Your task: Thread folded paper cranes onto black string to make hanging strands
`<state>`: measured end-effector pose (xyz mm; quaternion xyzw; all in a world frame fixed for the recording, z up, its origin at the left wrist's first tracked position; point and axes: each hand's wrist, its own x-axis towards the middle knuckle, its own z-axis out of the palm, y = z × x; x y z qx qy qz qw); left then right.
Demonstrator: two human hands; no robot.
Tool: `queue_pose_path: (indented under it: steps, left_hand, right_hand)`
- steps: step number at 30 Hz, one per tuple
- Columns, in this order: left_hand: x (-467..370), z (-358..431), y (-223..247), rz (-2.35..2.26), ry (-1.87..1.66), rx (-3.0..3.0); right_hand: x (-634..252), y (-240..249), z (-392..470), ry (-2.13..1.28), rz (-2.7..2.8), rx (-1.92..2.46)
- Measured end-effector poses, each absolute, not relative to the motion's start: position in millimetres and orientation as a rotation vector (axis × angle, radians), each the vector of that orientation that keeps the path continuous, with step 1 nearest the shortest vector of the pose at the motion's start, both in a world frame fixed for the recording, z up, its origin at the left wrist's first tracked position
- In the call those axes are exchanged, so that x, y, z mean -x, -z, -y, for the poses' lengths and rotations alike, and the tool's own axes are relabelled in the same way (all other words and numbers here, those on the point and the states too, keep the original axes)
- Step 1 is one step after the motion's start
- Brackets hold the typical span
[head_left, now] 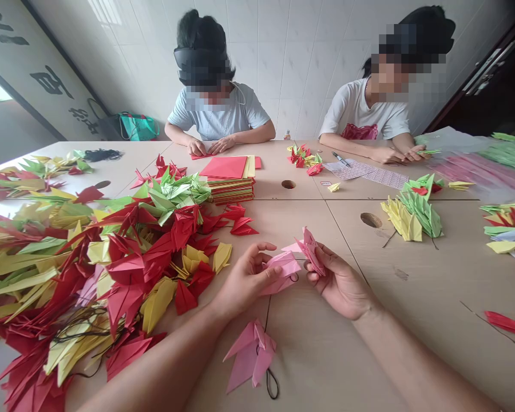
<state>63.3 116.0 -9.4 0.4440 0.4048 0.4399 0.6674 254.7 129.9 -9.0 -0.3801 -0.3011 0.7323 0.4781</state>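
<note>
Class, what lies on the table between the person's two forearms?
A pink folded-paper piece with a black cord loop, as the head view shows.

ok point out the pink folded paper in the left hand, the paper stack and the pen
Pink folded paper (287,264), head view, upper face
Paper stack (230,187), head view, layered front side
Pen (340,159), head view, middle of its barrel

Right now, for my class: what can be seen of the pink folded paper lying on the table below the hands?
The pink folded paper looks thin and creased, with pointed flaps spreading leftward and downward; whether it is one piece or several is unclear. It rests on the pale table, touched by neither the left hand nor the right hand. A black cord loop lies at its lower right.
</note>
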Motion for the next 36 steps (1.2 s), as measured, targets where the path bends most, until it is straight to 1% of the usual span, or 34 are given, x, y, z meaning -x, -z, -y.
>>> queue_pose_path:
  steps: [4,12,18,23,29,36]
  left_hand:
    - [-64.2,-116.5,6.0,-0.921,-1.022,-1.014]
    - [-65.6,-116.4,4.0,-0.888,-1.006,-0.945]
    - [-64.8,-116.2,3.2,-0.961,-1.008,-0.934]
    - [-66.5,-116.2,3.8,-0.947,-1.070,-0.981]
    - [-65.1,-117.0,7.7,-0.942,-1.119,-1.119]
    - [-64.5,-116.3,4.2,-0.882,-1.087,-1.058]
  right_hand:
    - [-255.0,6.3,-128.7,-1.846,0.739,0.889]
    - [-257.5,9.1,-126.6,-1.815,0.812,0.751]
    - [-256.7,11.1,-125.0,-1.798,0.811,0.707]
    - [-254.0,10.2,-125.3,-1.831,0.918,0.839]
    - [-247.5,14.0,-120.8,-1.662,1.070,1.020]
    - [-245.9,11.2,-121.4,-1.718,1.139,0.971]
